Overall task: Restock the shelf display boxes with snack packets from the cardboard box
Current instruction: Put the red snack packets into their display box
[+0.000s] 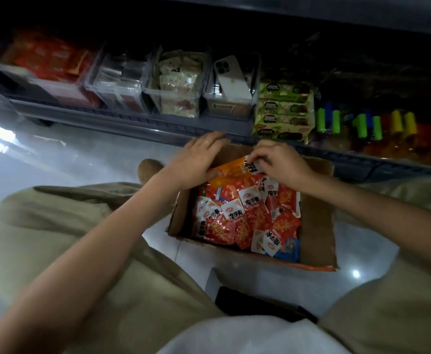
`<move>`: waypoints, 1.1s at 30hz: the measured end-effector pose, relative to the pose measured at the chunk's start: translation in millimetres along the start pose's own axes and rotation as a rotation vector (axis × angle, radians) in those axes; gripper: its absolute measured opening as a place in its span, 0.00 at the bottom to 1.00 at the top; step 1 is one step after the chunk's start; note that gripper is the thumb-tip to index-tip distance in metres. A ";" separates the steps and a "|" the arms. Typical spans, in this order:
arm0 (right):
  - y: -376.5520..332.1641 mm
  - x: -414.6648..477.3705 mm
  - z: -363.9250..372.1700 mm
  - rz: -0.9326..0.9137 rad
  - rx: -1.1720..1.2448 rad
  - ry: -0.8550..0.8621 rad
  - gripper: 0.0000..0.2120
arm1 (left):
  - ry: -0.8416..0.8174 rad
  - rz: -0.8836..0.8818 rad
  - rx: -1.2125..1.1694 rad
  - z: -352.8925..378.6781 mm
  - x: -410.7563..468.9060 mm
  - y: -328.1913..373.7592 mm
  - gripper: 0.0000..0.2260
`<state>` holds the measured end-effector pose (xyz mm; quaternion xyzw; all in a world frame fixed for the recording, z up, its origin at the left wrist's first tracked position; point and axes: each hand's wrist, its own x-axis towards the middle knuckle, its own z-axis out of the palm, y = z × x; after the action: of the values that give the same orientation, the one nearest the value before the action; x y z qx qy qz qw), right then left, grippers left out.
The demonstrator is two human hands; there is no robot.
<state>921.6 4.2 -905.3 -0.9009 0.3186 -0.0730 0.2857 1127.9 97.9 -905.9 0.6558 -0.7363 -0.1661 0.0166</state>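
An open cardboard box (316, 221) sits on the floor between my knees, filled with several red and white snack packets (245, 213). At its far end my right hand (278, 162) pinches the white end of an orange packet (237, 166). My left hand (196, 159) rests over the left end of that same stack, fingers mostly straight, reaching toward the shelf edge. On the low shelf above stand clear display boxes: one with red packets (43, 65), one nearly see-through (120, 83), one with cream packets (178, 90).
A fourth clear box (231, 98) holds a white phone (232, 77). Green snack packs (283, 111) are stacked to its right, then bottles with green and yellow caps (377, 129). A dark flat object (260, 305) lies on the tiled floor near my lap.
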 end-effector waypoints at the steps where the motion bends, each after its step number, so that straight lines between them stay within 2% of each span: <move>1: -3.5 1.4 -15.9 -0.039 0.006 0.000 0.10 | 0.029 0.005 -0.045 -3.5 3.9 8.6 0.34; 3: -11.0 3.5 -42.7 -0.100 0.024 0.011 0.10 | 0.079 -0.001 -0.120 -8.0 12.8 21.3 0.29; 7: -20.6 7.2 -82.5 -0.157 0.118 0.135 0.10 | 0.191 -0.056 -0.400 -23.1 29.3 36.7 0.11; 10: -22.1 12.1 -106.9 -0.105 0.358 0.290 0.16 | 0.349 -0.085 -0.641 -40.5 39.2 44.7 0.08; 12: -23.2 20.5 -122.2 -0.024 0.490 0.356 0.16 | 0.436 -0.073 -0.803 -56.6 45.2 52.2 0.08; 15: -28.4 34.1 -142.0 0.084 0.581 0.303 0.15 | 0.552 -0.030 -0.952 -85.0 55.2 62.4 0.10; 17: -35.1 38.4 -151.0 0.057 0.656 0.278 0.12 | 0.624 0.005 -0.924 -104.7 60.5 69.8 0.11; 20: -45.7 42.9 -163.0 -0.035 0.733 0.369 0.06 | 0.723 0.075 -0.868 -132.8 68.0 79.6 0.12; 23: -53.9 48.4 -181.7 -0.097 0.755 0.466 0.06 | 0.812 0.091 -0.849 -157.6 77.6 86.2 0.08; 25: -60.1 51.4 -196.1 -0.174 0.771 0.548 0.07 | 0.860 0.085 -0.788 -170.5 85.6 89.4 0.11; 27: -66.6 55.2 -212.6 -0.284 0.786 0.669 0.06 | 0.922 0.084 -0.660 -182.9 93.2 90.1 0.18; 29: -70.2 61.1 -231.4 -0.360 0.778 0.815 0.06 | 0.993 0.089 -0.426 -191.6 101.9 86.3 0.25; 31: -69.2 70.8 -249.3 -0.386 0.757 0.957 0.06 | 1.057 0.036 -0.153 -195.6 112.1 78.3 0.28; 33: -62.9 85.2 -263.3 -0.364 0.751 1.049 0.07 | 1.087 -0.053 -0.034 -196.4 120.4 71.0 0.27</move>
<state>939.5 -131.7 -656.7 -0.6249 0.2112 -0.6542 0.3701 1090.5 -56.7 -724.8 0.6653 -0.6020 0.1846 0.4012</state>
